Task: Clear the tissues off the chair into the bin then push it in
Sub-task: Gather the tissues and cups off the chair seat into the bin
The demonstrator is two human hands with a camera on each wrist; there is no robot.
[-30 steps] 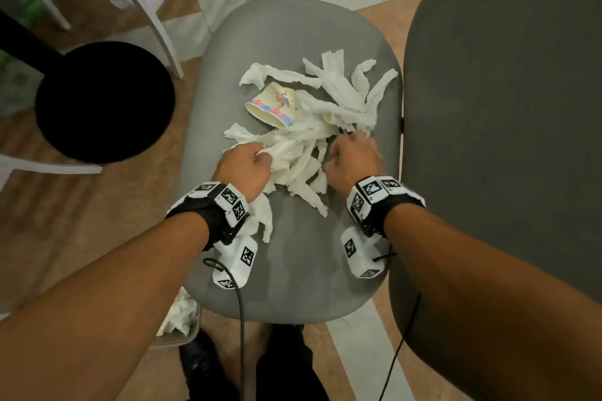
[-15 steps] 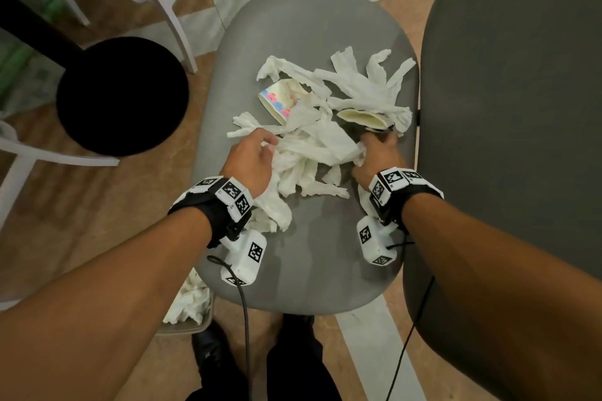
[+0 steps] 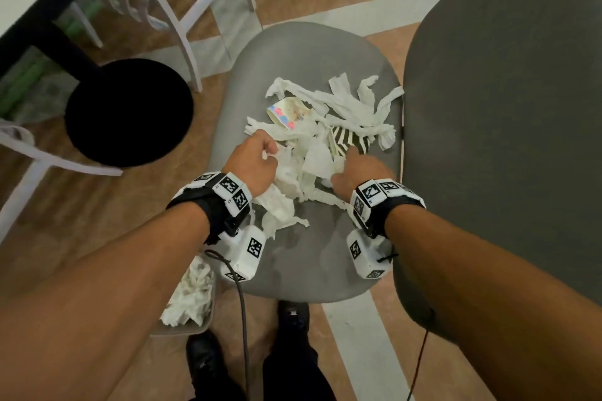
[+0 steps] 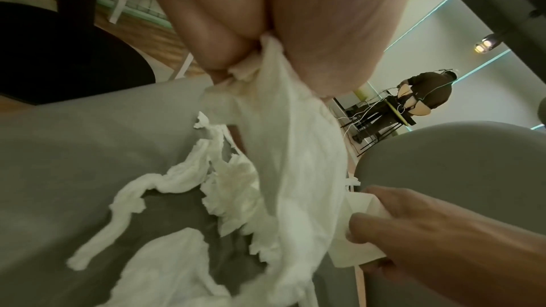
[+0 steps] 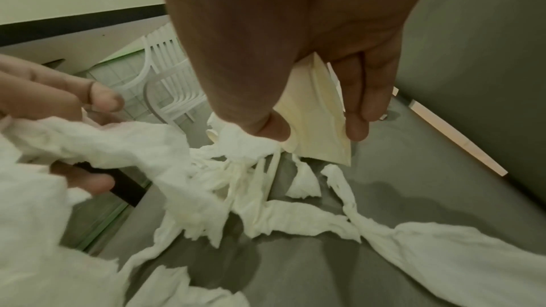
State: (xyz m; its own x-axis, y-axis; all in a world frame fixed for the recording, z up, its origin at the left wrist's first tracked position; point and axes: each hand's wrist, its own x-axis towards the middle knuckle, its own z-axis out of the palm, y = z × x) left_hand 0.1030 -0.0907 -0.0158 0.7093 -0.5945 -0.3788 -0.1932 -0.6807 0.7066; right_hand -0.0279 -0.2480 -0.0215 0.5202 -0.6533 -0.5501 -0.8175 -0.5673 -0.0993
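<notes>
Both hands work over the light-grey chair seat [image 3: 303, 55], which carries a loose heap of torn white tissues [image 3: 351, 104].

Left hand [image 3: 252, 161]: grip closed on a bunch of tissue. The left wrist view shows the fingers curled round the top of a hanging white wad [image 4: 295, 139], which trails down onto the seat among further shreds.

Right hand [image 3: 361, 169]: grip closed on a flattened cream-coloured paper piece [image 5: 316, 123] — thumb on one face, fingers on the other, as the right wrist view shows. Whether it is a crushed cup or a wrapper cannot be told. In the head view the fingers reach into the heap just beside a dark-and-white striped paper item [image 3: 345, 140].

Task items:
- Tissues: most lie on the middle and far half of the seat, in long twisted strips; some reach the seat's right edge.
- A paper cup [image 3: 286, 112] with pink and blue print lies on its side in the heap, beyond the left hand.
- Bin [image 3: 182, 330]: on the floor at the seat's near left corner, under the left forearm, with white tissues inside.

Surroundings: a darker grey chair back [image 3: 508, 127] stands just right of the seat; a black round base [image 3: 130, 111] rests on the wood floor to the left; white chair legs [image 3: 182, 10] stand beyond. The person's dark shoes [image 3: 202, 355] show below the seat.
</notes>
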